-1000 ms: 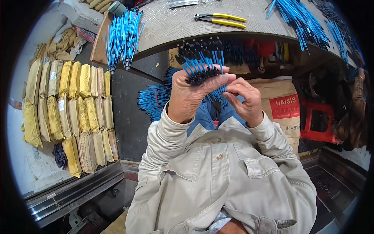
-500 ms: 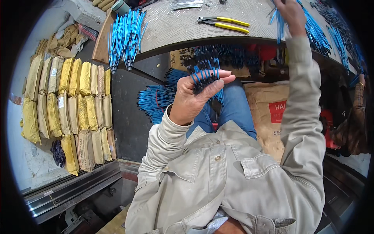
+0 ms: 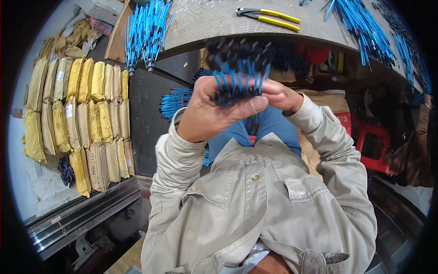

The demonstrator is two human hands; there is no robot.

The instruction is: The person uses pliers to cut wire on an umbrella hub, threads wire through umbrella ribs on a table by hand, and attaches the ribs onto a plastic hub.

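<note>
My left hand (image 3: pixel 214 109) is closed round a bundle of thin blue strips with black ends (image 3: pixel 239 80), held above my lap. The thumb lies across the front of the bundle, and its upper black ends are smeared by motion. Right up against the bundle's right side is my right hand (image 3: pixel 286 97), fingers drawn together. Those fingertips are partly hidden behind the bundle and the left hand, so whatever they hold does not show.
Yellow-handled pincers (image 3: pixel 269 19) lie on the grey worktop (image 3: pixel 200 27). Blue strips (image 3: pixel 362 29) are heaped at its right, and more bundles (image 3: pixel 148 34) stand at its left corner. Yellow and brown packets (image 3: pixel 82 118) are stacked at left. A red plastic frame (image 3: pixel 365 146) stands at right.
My right hand has come down from the strips on the worktop's right side to the bundle. The left hand with its bundle has shifted slightly and stays closed.
</note>
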